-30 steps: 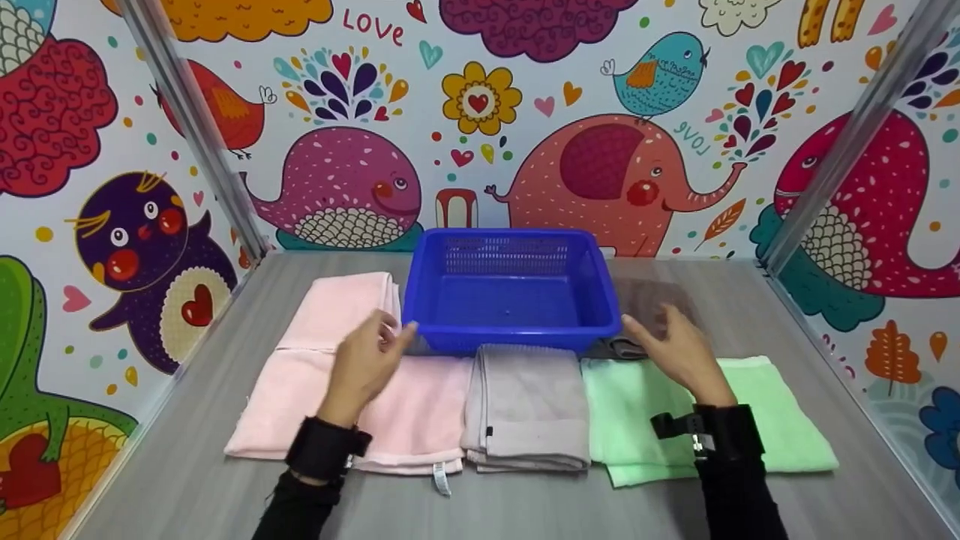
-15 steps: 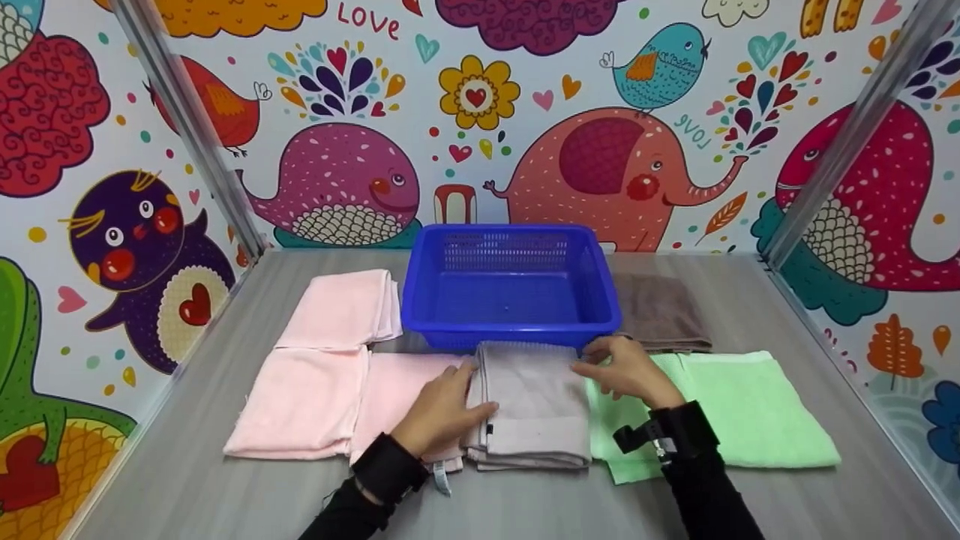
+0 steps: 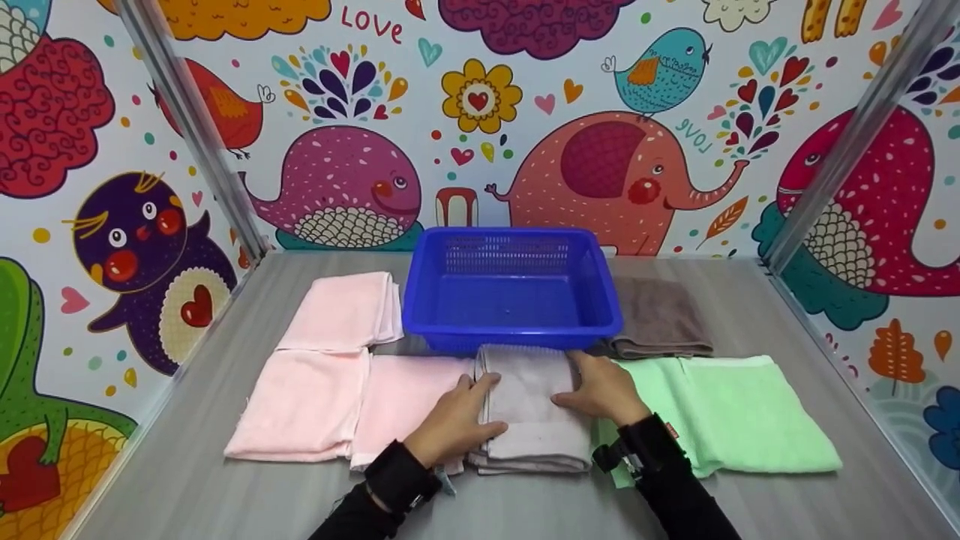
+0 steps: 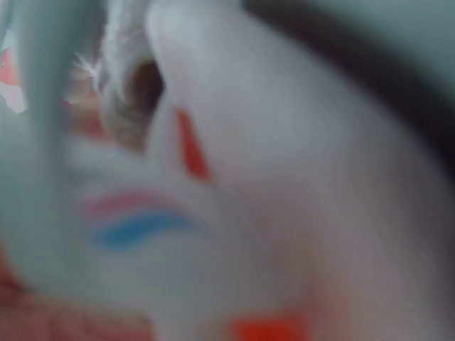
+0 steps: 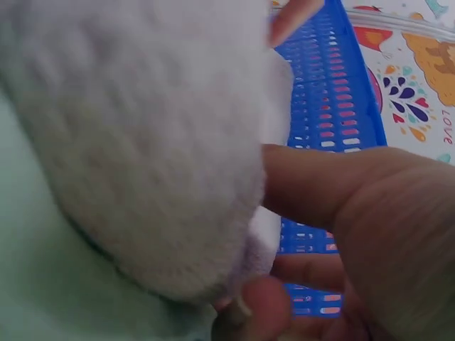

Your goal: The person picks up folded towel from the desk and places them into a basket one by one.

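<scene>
A folded grey towel [image 3: 529,405] lies at the front middle, just before the blue basket. My left hand [image 3: 450,420] holds its left edge, with thumb and index finger spread over the top. At the opposite edge my right hand [image 3: 604,386] grips the same towel, thumb on top. Seen from the right wrist, the fingers [image 5: 313,273] curl around the grey towel's side. A folded pink towel [image 3: 405,390] lies under and beside the left hand. The left wrist view is blurred, filled by a white label [image 4: 142,227] with pink and blue marks.
The blue basket [image 3: 510,331] stands behind the grey towel with nothing in it. Two more pink towels [image 3: 337,311] lie at the left. Green towels [image 3: 765,420] lie at the right, and a brown towel [image 3: 664,315] sits behind them. Patterned walls enclose the back and sides.
Both hands have come inward and down from beside the basket to the grey towel's two sides. They now hold its edges; the towel has hardly moved.
</scene>
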### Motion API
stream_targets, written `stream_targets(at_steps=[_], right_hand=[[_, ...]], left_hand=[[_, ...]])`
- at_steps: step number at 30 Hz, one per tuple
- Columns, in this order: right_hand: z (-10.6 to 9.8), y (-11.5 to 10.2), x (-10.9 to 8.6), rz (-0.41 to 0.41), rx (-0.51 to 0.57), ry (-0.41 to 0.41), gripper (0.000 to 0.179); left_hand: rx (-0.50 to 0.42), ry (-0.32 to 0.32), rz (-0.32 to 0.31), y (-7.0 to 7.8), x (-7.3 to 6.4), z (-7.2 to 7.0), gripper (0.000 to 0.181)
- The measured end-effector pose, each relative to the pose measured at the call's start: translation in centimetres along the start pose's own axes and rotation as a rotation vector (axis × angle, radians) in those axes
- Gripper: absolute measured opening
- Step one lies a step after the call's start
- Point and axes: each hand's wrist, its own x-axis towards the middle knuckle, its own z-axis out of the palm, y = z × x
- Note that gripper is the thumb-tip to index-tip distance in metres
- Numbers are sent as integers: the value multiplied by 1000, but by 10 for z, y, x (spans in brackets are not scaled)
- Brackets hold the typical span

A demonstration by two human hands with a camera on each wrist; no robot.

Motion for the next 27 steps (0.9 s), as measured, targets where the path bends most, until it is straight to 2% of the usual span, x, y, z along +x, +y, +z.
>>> stream_targets(at_steps=[3,12,17,27], right_hand=[[4,-1,0,7,-35,13,83],[5,-8,-1,-15,-55,11,75],[5,-9,-1,-32,-58,29,72],[5,-9,0,-67,-52,55,70]], left_hand=[[-33,-15,4,-2,2,2,74],[-76,-72,108,-8,7,6,74],[-87,-55,133,-6,7,5,73],[-116,-39,144,-5,7,6,72]])
